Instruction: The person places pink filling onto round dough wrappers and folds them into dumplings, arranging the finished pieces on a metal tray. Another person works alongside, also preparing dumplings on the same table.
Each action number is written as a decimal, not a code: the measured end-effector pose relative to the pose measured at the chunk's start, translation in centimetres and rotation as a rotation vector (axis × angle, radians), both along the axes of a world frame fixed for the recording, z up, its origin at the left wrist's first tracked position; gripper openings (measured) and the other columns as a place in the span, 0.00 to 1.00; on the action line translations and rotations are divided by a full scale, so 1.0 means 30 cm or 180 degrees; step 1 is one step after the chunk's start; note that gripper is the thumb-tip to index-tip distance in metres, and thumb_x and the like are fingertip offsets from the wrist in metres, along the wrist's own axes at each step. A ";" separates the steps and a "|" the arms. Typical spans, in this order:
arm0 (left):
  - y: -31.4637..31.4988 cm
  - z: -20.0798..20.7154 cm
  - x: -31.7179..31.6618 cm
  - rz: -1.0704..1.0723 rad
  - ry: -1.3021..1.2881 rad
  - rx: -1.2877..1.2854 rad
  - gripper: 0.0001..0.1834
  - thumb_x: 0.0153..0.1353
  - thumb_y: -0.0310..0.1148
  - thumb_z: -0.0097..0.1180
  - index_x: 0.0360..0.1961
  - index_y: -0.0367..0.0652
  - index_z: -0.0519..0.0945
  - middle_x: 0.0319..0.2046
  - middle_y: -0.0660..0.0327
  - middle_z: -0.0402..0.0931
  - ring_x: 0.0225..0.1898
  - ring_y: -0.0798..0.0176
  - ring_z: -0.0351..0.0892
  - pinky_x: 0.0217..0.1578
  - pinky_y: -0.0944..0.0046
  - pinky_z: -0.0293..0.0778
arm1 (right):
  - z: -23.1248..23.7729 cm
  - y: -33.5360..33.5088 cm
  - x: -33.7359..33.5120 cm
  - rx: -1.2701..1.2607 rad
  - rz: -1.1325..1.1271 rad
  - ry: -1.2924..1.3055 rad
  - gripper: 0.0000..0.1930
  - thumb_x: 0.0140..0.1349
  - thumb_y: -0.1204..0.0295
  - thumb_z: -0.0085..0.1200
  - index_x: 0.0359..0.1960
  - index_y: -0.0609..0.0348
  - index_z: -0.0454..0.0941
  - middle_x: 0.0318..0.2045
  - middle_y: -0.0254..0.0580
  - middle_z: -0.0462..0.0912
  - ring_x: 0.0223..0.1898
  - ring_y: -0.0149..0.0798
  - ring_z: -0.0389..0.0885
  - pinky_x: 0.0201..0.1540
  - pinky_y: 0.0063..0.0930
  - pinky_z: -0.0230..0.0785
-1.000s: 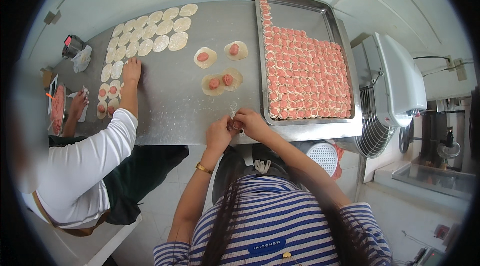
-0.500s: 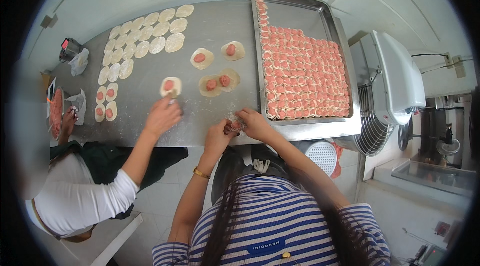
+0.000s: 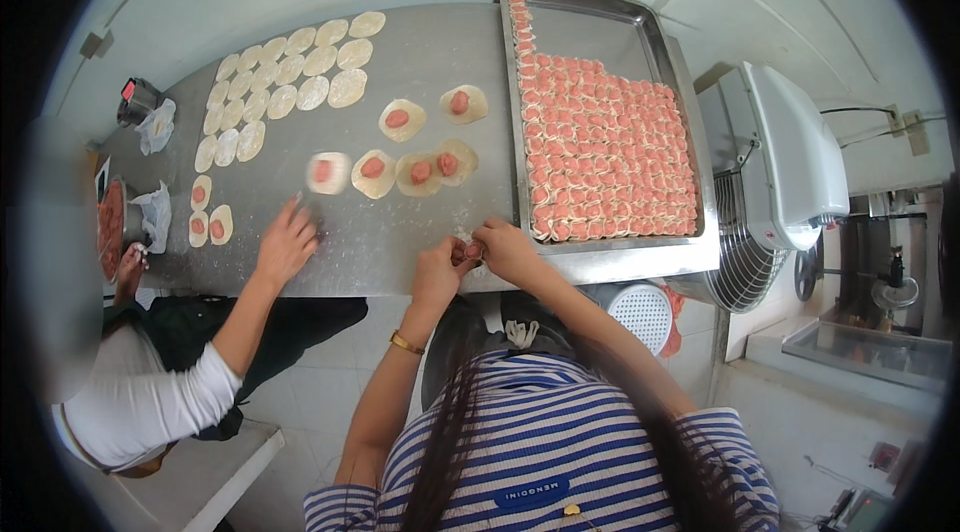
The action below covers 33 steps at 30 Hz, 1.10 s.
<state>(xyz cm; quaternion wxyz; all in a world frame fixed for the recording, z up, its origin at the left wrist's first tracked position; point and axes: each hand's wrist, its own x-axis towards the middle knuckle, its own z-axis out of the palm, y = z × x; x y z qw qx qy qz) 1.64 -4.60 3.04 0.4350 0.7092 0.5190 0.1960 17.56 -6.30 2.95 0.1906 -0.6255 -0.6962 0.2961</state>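
Note:
Close to the table's front edge, my left hand [image 3: 440, 268] and my right hand [image 3: 506, 249] meet with fingers bent, both pinching a small dumpling [image 3: 474, 250] with pink filling. Fingers cover part of its pale wrapper. Beyond my hands lie several flat, round wrappers, each with a lump of pink filling: an overlapping pair [image 3: 420, 188], one filled wrapper [image 3: 372, 174] beside it, and two more farther back. Another filled wrapper [image 3: 328, 173] is blurred by motion near a co-worker's spread hand [image 3: 288, 238]. To my right, a metal tray [image 3: 612, 241] carries rows of shaped dumplings.
Plain wrappers [image 3: 313, 92] lie in rows at the back left of the metal table [image 3: 300, 142], with three filled ones nearer. The co-worker's other hand [image 3: 130, 266] is by a container of pink filling [image 3: 110, 222]. A white machine [image 3: 790, 147] stands right of the tray.
A filled wrapper has left the group at left; it slides in the middle, while another lies beside the overlapping pair. The co-worker's hand moved left and nearer. My hands stay around the dumpling.

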 end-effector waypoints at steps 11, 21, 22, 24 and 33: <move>0.011 -0.019 0.014 0.0179 -0.0059 0.0045 0.15 0.48 0.28 0.66 0.38 0.36 0.78 0.25 0.54 0.80 0.27 0.59 0.82 0.31 0.63 0.76 | -0.026 0.010 0.000 0.0247 -0.0166 0.0434 0.13 0.45 0.83 0.51 0.36 0.62 0.75 0.35 0.53 0.73 0.39 0.58 0.74 0.40 0.45 0.68; 0.059 -0.013 0.025 0.0125 -0.0375 0.0459 0.15 0.47 0.23 0.64 0.38 0.35 0.78 0.32 0.52 0.81 0.31 0.57 0.83 0.35 0.63 0.76 | -0.033 0.028 -0.005 0.0325 -0.0516 0.0243 0.15 0.45 0.84 0.50 0.37 0.62 0.76 0.36 0.50 0.74 0.36 0.56 0.76 0.37 0.43 0.70; 0.063 -0.021 0.025 0.0117 -0.0417 0.0433 0.15 0.47 0.23 0.64 0.38 0.35 0.77 0.32 0.52 0.81 0.32 0.57 0.83 0.36 0.63 0.76 | -0.045 0.035 -0.004 0.0383 -0.0502 0.0273 0.15 0.44 0.84 0.50 0.37 0.62 0.76 0.36 0.50 0.74 0.36 0.56 0.76 0.37 0.43 0.70; 0.073 -0.037 0.023 0.0116 -0.0549 0.0383 0.14 0.48 0.23 0.63 0.38 0.34 0.77 0.31 0.53 0.81 0.32 0.59 0.83 0.36 0.64 0.76 | -0.049 0.052 -0.003 0.0488 -0.0471 0.0339 0.15 0.44 0.85 0.50 0.37 0.62 0.76 0.35 0.50 0.74 0.35 0.56 0.76 0.37 0.43 0.70; 0.051 -0.042 -0.007 0.0274 -0.0599 0.0073 0.13 0.50 0.22 0.61 0.38 0.33 0.77 0.31 0.53 0.80 0.34 0.60 0.82 0.36 0.65 0.75 | 0.010 0.049 -0.008 0.0632 -0.0233 0.0372 0.14 0.46 0.84 0.49 0.37 0.61 0.74 0.34 0.51 0.73 0.38 0.57 0.74 0.40 0.45 0.68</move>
